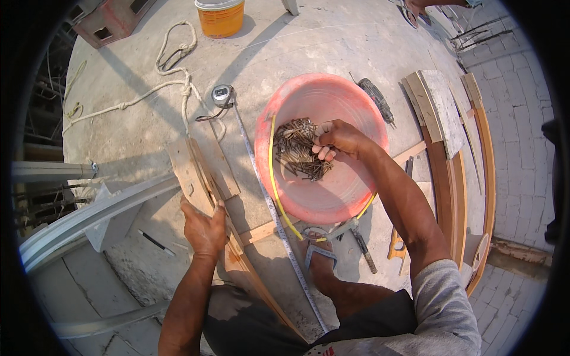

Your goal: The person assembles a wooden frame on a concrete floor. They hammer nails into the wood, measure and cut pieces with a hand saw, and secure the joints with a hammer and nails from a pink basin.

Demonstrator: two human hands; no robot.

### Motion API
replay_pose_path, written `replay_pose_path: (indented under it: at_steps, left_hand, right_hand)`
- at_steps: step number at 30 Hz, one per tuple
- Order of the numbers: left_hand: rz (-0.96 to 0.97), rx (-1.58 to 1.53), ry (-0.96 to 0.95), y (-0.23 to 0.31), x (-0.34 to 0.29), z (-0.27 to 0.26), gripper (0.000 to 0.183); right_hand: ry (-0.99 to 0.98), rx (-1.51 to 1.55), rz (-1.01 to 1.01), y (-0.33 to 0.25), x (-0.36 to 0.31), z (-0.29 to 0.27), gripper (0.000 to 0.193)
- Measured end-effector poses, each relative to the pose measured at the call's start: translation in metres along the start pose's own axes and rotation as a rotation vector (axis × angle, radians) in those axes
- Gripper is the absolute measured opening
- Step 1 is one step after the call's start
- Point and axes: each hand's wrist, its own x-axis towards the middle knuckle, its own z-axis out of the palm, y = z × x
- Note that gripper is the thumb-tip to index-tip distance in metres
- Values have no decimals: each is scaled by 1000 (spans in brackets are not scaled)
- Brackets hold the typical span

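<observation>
Apparently the step in hand is picking out nails (292, 149) from the pile lying in the pink tub (347, 193) on the floor (320, 47), while a wooden board (189, 169) is steadied; the next move likely calls for a sure pinch on the nails and a clean lift out of the tangle. The right hand (341, 140) is at the pile's right edge, fingers curled and thumb drawn near the fingertips; whether anything is pinched there, I cannot tell. Its forearm slants in from the lower right. The left hand (205, 230) clasps the board, thumb along the right side, fingers on the left, forearm rising from the lower edge
</observation>
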Motion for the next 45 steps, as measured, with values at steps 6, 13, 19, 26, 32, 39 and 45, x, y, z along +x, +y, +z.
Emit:
replay_pose_path:
  at_steps: [6,13,19,26,32,39,45]
  left_hand:
    - [5,4,15,3,0,-1,81]
    - [-45,33,-27,1,2,1,83]
    - [-107,119,-78,6,1,-4,101]
    - [29,-284,45,-2,1,-46,78]
    - [133,-693,-247,39,-27,-98,48]
    - [120,-658,-97,74,-55,-111,21]
    - [-16,-665,-114,18,-27,-107,23]
  right_hand:
    - [28,-6,-34,0,-1,5,2]
    - [213,-192,-196,-9,-16,21,7]
    - [224,-244,-447,-29,-54,79,8]
    - [-31,-102,-679,-18,-112,161,10]
    - [-105,-261,-612,-17,-129,212,13]
    - [-67,-377,-695,-10,-147,239,23]
    - [-456,-707,-557,46,-201,180,31]
